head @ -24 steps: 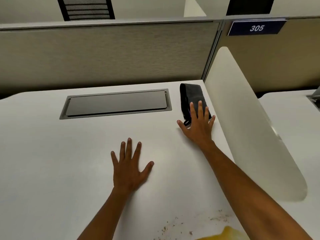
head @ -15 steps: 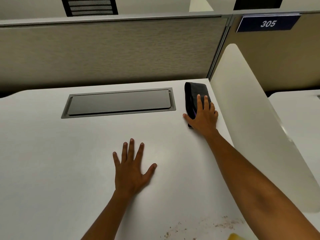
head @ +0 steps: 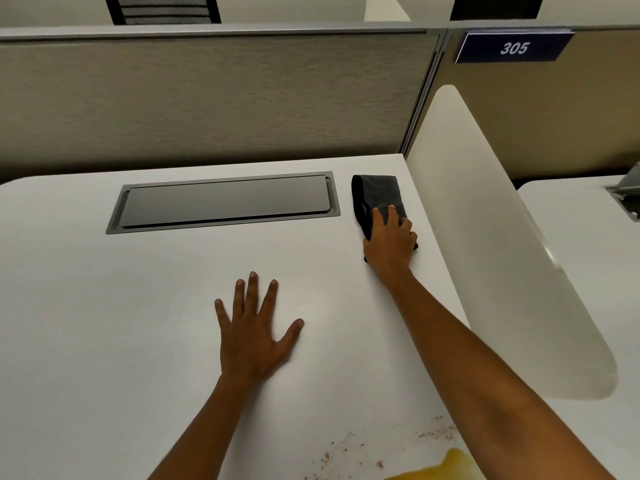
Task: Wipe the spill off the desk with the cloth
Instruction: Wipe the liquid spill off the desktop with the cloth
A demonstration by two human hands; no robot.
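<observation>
A folded dark grey cloth (head: pixel 378 195) lies on the white desk (head: pixel 86 323) near its far right corner. My right hand (head: pixel 389 239) rests on the cloth's near end with fingers curled over it, gripping it. My left hand (head: pixel 254 332) lies flat on the desk's middle, fingers spread, holding nothing. The spill (head: pixel 440 467) is a yellow puddle at the bottom edge, partly behind my right forearm, with brown crumbs (head: pixel 433 434) scattered around it.
A grey cable hatch (head: pixel 225 202) is set flush into the desk behind my left hand. A cream side divider (head: pixel 485 237) rises along the desk's right edge. A beige partition (head: pixel 207 98) stands behind, with a "305" sign (head: pixel 514 47) at right.
My right hand reached further onto the cloth and its fingers went from spread flat to curled around the cloth's near end. My left hand stayed flat on the desk.
</observation>
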